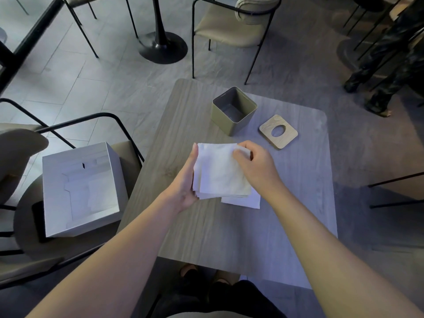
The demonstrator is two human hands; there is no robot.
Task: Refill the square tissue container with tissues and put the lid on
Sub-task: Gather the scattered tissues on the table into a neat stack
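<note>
The square tissue container (234,110) is set upright and uncovered on the far part of the wooden worktop (206,226); nothing can be made out inside it but its grey walls and floor; its wooden lid (278,131), pierced by an oval hole, is laid flat just beside it to the right, apart from it. Nearer the person, a stack of white tissues (220,173) is held over the middle of the worktop, and one further tissue (243,200) can be seen under the stack's near edge, seemingly on the worktop. To the left, an open white box (80,191) is placed on the seat of a chair (29,226); more chairs and a black pedestal table base (163,47) are seen on the tiled floor beyond; no writing or brand can be read anywhere. The stack is cradled from its left side by the left hand (185,180), fingers straight along the edge; the stack's top right corner is pinched between thumb and curled fingers of the right hand (257,166).
</note>
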